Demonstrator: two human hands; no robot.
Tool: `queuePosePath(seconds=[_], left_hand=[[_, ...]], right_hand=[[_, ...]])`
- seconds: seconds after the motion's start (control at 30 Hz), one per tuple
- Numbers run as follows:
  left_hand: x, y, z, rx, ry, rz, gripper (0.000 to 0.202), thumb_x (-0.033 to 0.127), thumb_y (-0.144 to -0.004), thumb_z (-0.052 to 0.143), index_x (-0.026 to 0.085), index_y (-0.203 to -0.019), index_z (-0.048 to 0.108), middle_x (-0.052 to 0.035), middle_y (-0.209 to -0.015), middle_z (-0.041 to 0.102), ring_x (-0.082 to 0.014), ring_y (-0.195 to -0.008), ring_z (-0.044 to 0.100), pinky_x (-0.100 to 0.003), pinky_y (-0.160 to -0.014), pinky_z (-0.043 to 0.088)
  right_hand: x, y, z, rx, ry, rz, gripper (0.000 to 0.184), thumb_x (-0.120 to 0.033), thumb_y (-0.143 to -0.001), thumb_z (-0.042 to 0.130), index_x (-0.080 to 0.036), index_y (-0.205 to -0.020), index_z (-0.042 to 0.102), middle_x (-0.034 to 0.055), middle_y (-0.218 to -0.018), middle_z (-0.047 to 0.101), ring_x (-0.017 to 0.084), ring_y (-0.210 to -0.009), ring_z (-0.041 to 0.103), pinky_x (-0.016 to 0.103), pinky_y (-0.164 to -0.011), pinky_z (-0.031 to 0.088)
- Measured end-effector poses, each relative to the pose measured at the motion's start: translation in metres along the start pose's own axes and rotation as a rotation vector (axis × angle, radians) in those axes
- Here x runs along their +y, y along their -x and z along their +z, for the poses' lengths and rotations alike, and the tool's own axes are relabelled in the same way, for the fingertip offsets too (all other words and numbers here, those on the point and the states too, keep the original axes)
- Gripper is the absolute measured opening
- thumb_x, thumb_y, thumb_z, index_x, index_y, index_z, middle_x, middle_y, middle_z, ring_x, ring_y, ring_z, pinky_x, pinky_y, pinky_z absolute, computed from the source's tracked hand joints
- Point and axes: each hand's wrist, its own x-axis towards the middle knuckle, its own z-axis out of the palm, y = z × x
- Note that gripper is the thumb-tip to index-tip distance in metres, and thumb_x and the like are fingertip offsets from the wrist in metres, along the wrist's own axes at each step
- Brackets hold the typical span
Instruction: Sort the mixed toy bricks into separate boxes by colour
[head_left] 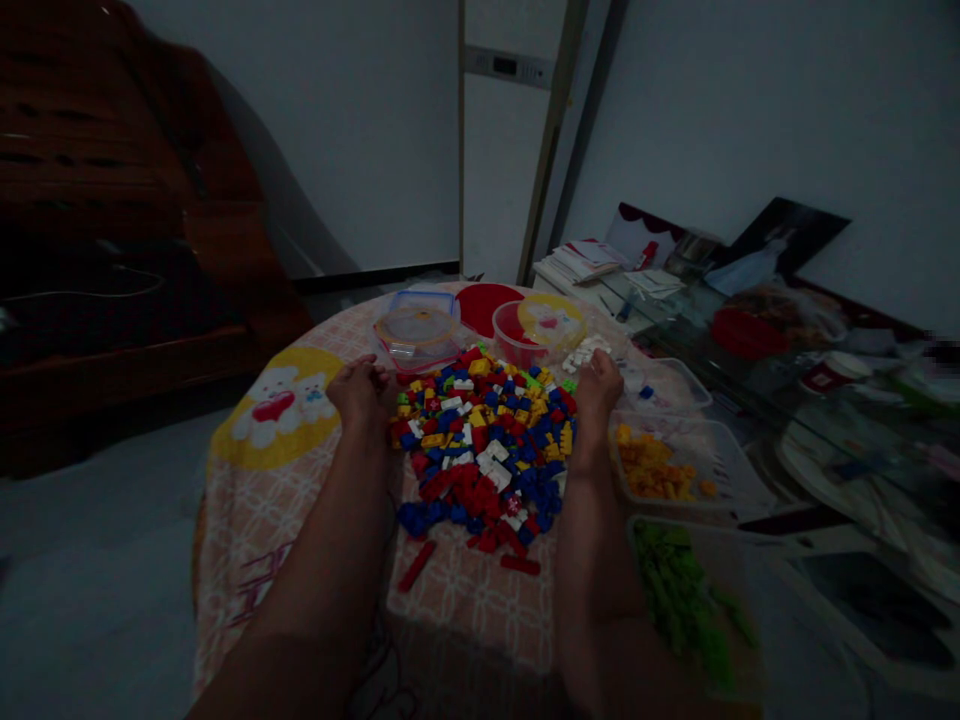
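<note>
A mixed pile of toy building bricks (487,450) in red, blue, yellow, white and some green lies on the patterned tablecloth (480,620) between my forearms. My left hand (361,390) is by the pile's far left edge, its fingers curled inward; whatever it holds, if anything, is too dark to make out. On the far right side of the pile, my right hand (598,382) is closed, fingers pressed together, close to a small heap of white bricks (589,350). Its fingertips are partly hidden, so any small brick in them cannot be seen.
To the right stand clear containers: one with yellow bricks (652,465), one with green bricks (682,590), one with a blue brick (646,392). Beyond the pile are lidded boxes (416,330) and a round tub (517,335). A cluttered glass table (720,350) adjoins the right side.
</note>
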Motion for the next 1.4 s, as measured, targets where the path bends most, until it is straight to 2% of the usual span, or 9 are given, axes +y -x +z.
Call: queuePosePath(seconds=[0.13,0.27,0.5,0.6,0.73,0.97,1.2,1.3,1.4], left_hand=[[0.003,0.004,0.001,0.022,0.052,-0.064,0.016,0.011,-0.066,0.059,0.016,-0.08,0.063,0.0031,-0.062,0.056,-0.0065,-0.051,0.051,-0.014,-0.05,0.043],[0.004,0.004,0.001,0.015,0.034,-0.055,0.014,0.012,-0.066,0.061,0.017,-0.079,0.063,0.003,-0.061,0.056,-0.007,-0.05,0.051,-0.014,-0.049,0.042],[0.001,0.0,-0.001,0.009,0.056,-0.061,0.015,0.01,-0.066,0.057,0.016,-0.078,0.064,0.0023,-0.062,0.057,-0.0074,-0.051,0.052,-0.016,-0.051,0.044],[-0.001,-0.001,-0.001,0.0,0.063,-0.054,0.017,0.01,-0.064,0.058,0.016,-0.079,0.064,0.0023,-0.062,0.057,-0.0078,-0.052,0.052,-0.016,-0.052,0.045],[-0.001,-0.001,-0.001,0.005,0.049,-0.054,0.017,0.011,-0.065,0.058,0.016,-0.08,0.064,0.0025,-0.062,0.057,-0.0078,-0.052,0.053,-0.016,-0.053,0.045],[0.0,-0.001,0.0,0.008,0.029,-0.06,0.016,0.01,-0.064,0.059,0.017,-0.078,0.062,0.0025,-0.062,0.056,-0.0081,-0.052,0.053,-0.016,-0.051,0.044],[-0.003,-0.003,-0.002,-0.008,0.035,-0.047,0.012,0.012,-0.067,0.062,0.017,-0.078,0.062,0.002,-0.064,0.057,-0.0078,-0.051,0.052,-0.017,-0.052,0.045],[-0.004,-0.004,-0.003,-0.013,0.035,-0.046,0.012,0.012,-0.067,0.062,0.017,-0.078,0.062,0.002,-0.064,0.057,-0.0079,-0.052,0.053,-0.017,-0.053,0.046],[-0.003,-0.004,-0.002,-0.007,0.047,-0.05,0.015,0.009,-0.066,0.06,0.017,-0.078,0.063,0.0019,-0.063,0.057,-0.0078,-0.052,0.053,-0.016,-0.053,0.046]], right_hand=[[0.001,-0.001,-0.002,0.026,-0.058,-0.015,0.055,-0.02,-0.081,0.045,-0.007,-0.127,0.073,0.0196,-0.134,0.07,0.026,-0.124,0.066,0.041,-0.11,0.048],[-0.007,0.002,-0.01,0.02,-0.097,-0.013,0.046,-0.024,-0.082,0.049,-0.009,-0.114,0.078,0.0155,-0.115,0.078,0.025,-0.109,0.072,0.038,-0.103,0.053],[-0.02,0.001,-0.038,0.041,0.099,-0.048,0.039,-0.022,-0.084,0.047,-0.016,-0.103,0.081,0.009,-0.094,0.081,0.025,-0.089,0.074,0.035,-0.087,0.056],[-0.023,0.001,-0.046,-0.066,0.348,-0.109,0.034,-0.018,-0.083,0.051,-0.016,-0.094,0.082,0.0126,-0.093,0.08,0.027,-0.092,0.073,0.035,-0.09,0.054],[-0.025,0.009,-0.042,-0.306,0.63,-0.119,0.033,-0.01,-0.086,0.049,-0.011,-0.086,0.082,0.0214,-0.093,0.079,0.031,-0.095,0.073,0.037,-0.09,0.051],[-0.022,0.022,-0.023,-0.455,0.776,0.032,0.034,-0.006,-0.089,0.05,-0.008,-0.104,0.081,0.0266,-0.103,0.077,0.034,-0.098,0.076,0.037,-0.081,0.052],[-0.02,0.022,-0.024,-0.502,0.732,-0.01,0.031,-0.006,-0.081,0.055,-0.014,-0.093,0.083,0.0206,-0.103,0.08,0.032,-0.1,0.076,0.037,-0.084,0.053],[-0.015,0.018,-0.023,-0.463,0.565,-0.038,0.03,-0.007,-0.076,0.056,-0.018,-0.084,0.082,0.0136,-0.091,0.081,0.027,-0.094,0.076,0.034,-0.087,0.054],[-0.012,0.014,-0.022,-0.403,0.338,0.037,0.031,-0.009,-0.073,0.054,-0.018,-0.083,0.083,0.0074,-0.072,0.077,0.023,-0.076,0.075,0.032,-0.079,0.056]])
